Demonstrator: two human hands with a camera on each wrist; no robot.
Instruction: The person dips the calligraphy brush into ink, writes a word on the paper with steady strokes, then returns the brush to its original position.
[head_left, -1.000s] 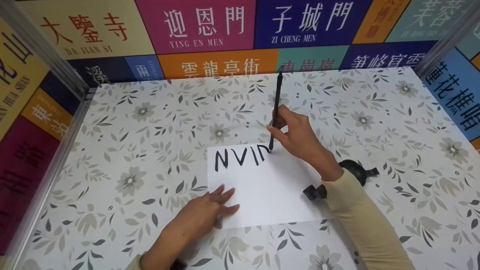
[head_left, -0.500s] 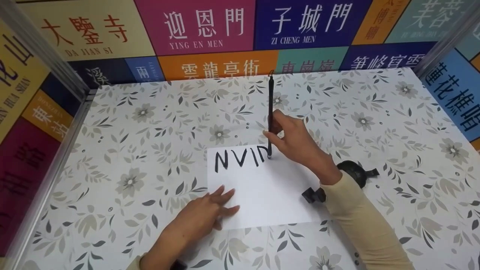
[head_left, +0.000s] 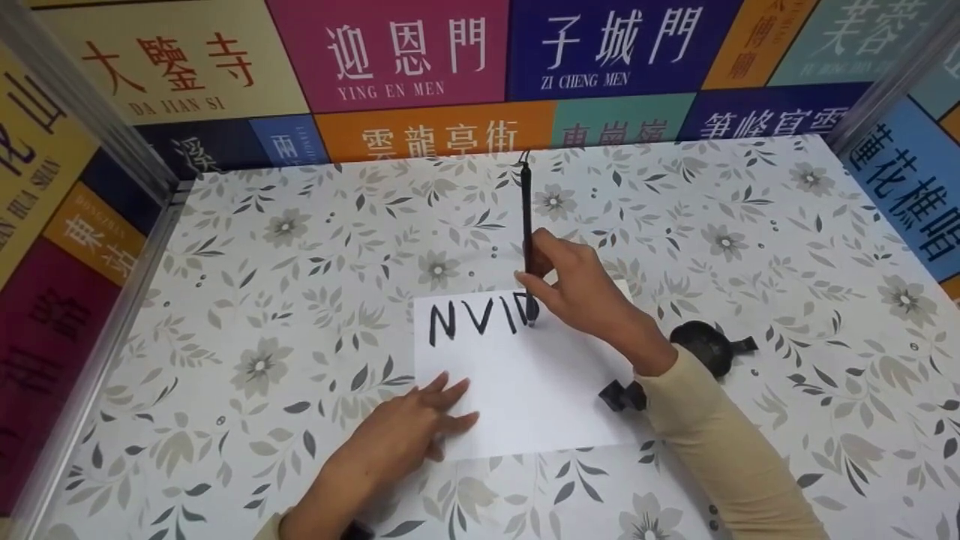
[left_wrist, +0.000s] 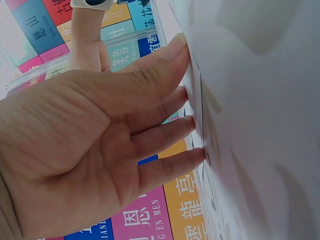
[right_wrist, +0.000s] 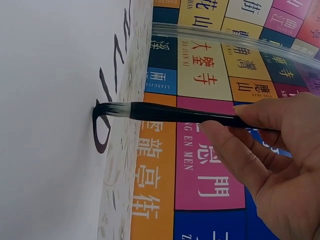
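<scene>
My right hand [head_left: 581,285] pinches the black handle of a writing brush [head_left: 527,217], held nearly upright over a white sheet of paper [head_left: 517,397]. In the right wrist view the inked bristles of the brush [right_wrist: 112,108] touch the paper at the lower end of a curved stroke. Black letters [head_left: 480,316] reading N, V, I and a D-like shape run along the top of the sheet. At the sheet's lower left my left hand [head_left: 409,424] rests with fingers spread; in the left wrist view its fingertips [left_wrist: 197,156] press the paper's edge.
Right of the paper lies a round black dish [head_left: 701,349] with a short handle. A small black block-like object [head_left: 622,395] sits by the right sleeve, on the paper's right part. A floral cloth [head_left: 262,300] covers the table; colourful lettered panels [head_left: 405,52] stand behind.
The brush tip has moved down and left, carrying the curved stroke back toward the upright of the D. My right hand has shifted with it; the left hand stays put.
</scene>
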